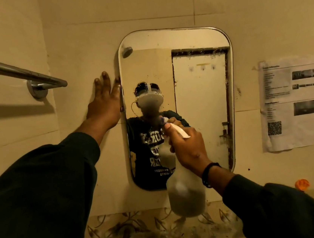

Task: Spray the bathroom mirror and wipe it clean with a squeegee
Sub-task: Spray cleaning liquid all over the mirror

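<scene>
Fingers (106, 81) of your left hand (104, 103) lay straight and slightly spread, flat against the tiled wall (76, 49) just beside the mirror's left edge, bracing you and holding nothing. Your right hand (187, 146) was curled round the neck of the spray bottle (184, 190), with the white trigger head (179, 131) poking out above your knuckles and aimed at the glass; whether a finger was actually squeezing the trigger I cannot tell, since the back of your hand hid it. You held the bottle up in front of the lower half of the mirror (204, 93), close to the glass but apart from it. Droplets already speckled the upper part of the mirror, so the spraying looked partly done, and no squeegee was in view. The bottle appeared to be translucent plastic with liquid only in its lower part, so I judged it light but bottom-heavy, likely to swing if gripped loosely and slick if mist settled on it. Taking it at the narrow neck under the trigger head, as you did, seemed the surest hold. A towel rail (18, 74) stood on the wall to your left and a printed sheet (290, 102) was stuck to the right of the mirror.
</scene>
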Available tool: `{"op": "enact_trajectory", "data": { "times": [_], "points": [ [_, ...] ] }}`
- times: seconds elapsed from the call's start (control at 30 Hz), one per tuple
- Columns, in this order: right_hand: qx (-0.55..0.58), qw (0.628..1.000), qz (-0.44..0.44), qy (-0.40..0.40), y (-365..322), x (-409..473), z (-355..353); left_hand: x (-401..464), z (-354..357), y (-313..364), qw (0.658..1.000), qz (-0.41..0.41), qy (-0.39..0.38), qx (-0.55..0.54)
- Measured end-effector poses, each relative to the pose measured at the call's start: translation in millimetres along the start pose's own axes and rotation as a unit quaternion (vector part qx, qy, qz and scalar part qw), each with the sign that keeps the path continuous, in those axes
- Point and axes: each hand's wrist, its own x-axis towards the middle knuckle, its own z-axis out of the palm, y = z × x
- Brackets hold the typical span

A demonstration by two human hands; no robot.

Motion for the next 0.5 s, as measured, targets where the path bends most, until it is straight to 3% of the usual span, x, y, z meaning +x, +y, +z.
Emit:
{"op": "enact_trajectory", "data": {
  "times": [0.13, 0.33, 0.5],
  "points": [
    [-0.002, 1.0, -0.011, -0.021, -13.5, 25.6, -4.4, -0.3, -1.2, 0.8, 1.0, -0.002, 0.001, 0.001],
    [-0.041, 0.999, -0.007, 0.026, -35.7, 52.2, -10.9, 0.2, -0.6, 0.5, 1.0, 0.0, 0.005, 0.005],
    [-0.035, 0.999, 0.007, -0.021, -40.9, 71.6, -6.8, 2.2, 1.6, -0.2, 1.0, 0.001, 0.013, 0.008]
  ]
}}
